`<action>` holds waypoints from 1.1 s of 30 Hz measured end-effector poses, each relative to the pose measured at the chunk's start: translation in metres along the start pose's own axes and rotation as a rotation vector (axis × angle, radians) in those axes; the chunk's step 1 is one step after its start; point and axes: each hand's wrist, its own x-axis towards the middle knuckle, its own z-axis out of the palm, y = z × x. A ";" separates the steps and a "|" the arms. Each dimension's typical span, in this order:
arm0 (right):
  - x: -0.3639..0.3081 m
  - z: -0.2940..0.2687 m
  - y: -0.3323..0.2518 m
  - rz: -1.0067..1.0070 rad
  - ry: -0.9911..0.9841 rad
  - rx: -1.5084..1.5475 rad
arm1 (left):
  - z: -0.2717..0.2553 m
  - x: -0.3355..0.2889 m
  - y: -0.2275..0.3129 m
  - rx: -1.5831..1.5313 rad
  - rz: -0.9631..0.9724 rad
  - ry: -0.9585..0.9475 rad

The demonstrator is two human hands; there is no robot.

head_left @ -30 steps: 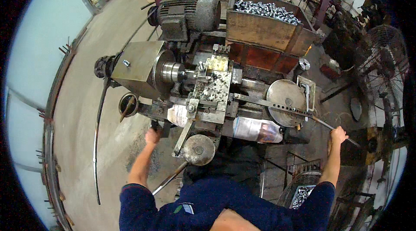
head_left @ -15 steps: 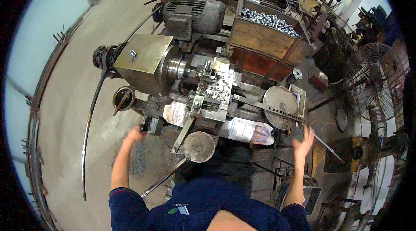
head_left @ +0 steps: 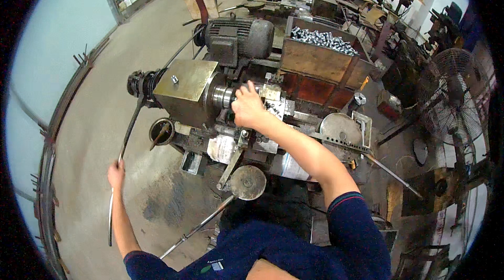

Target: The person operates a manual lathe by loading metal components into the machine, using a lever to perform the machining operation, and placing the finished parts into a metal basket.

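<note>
I stand at a small metal lathe [head_left: 191, 88] with a grey motor [head_left: 239, 38] behind it. My left hand [head_left: 116, 174] is far out to the left, closed around a long curved lever bar [head_left: 126, 143] that runs up to the machine's left end. My right hand [head_left: 248, 108] reaches across over the chuck area [head_left: 226, 96], its fingers closed at the spindle nose; what it grips is hidden under the hand. A round handwheel [head_left: 248, 182] sits close in front of my body.
A wooden bin of shiny metal parts [head_left: 320, 51] stands behind the lathe. A round metal plate [head_left: 338, 129] and a long rod [head_left: 391, 175] lie to the right. A floor fan [head_left: 451, 96] stands at the far right. Concrete floor spreads to the left.
My left hand moved out left from the machine's front onto the long lever bar. My right hand left the rod at the right and came over to the chuck.
</note>
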 end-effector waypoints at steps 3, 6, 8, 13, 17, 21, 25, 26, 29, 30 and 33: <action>-0.002 0.000 0.013 0.050 -0.073 0.051 | 0.003 -0.065 0.084 0.166 0.099 0.093; 0.004 0.011 0.015 0.066 -0.040 0.082 | 0.010 -0.100 0.118 0.096 0.224 0.211; 0.004 0.010 0.013 0.059 -0.020 0.082 | 0.005 -0.097 0.113 0.123 0.222 0.097; -0.014 -0.003 0.023 0.049 0.090 0.028 | 0.004 -0.053 0.099 -0.266 0.132 -0.387; -0.063 -0.042 0.068 0.033 0.441 0.102 | 0.013 -0.049 0.106 -0.797 -0.051 -0.528; -0.101 -0.063 0.157 0.220 0.503 -0.057 | 0.015 -0.050 0.104 -0.812 -0.007 -0.564; -0.121 -0.074 0.220 0.601 0.576 -0.166 | 0.015 -0.047 0.110 -0.843 0.002 -0.569; -0.124 -0.074 0.224 0.672 0.567 -0.146 | 0.014 -0.047 0.107 -0.856 0.012 -0.564; -0.144 -0.053 0.200 0.539 0.649 0.112 | 0.012 -0.048 0.102 -0.867 0.013 -0.548; -0.158 -0.049 0.188 0.487 0.627 0.190 | 0.013 -0.046 0.100 -0.867 0.012 -0.541; -0.229 -0.015 0.166 0.576 0.598 0.351 | 0.020 -0.043 0.108 -0.893 0.061 -0.574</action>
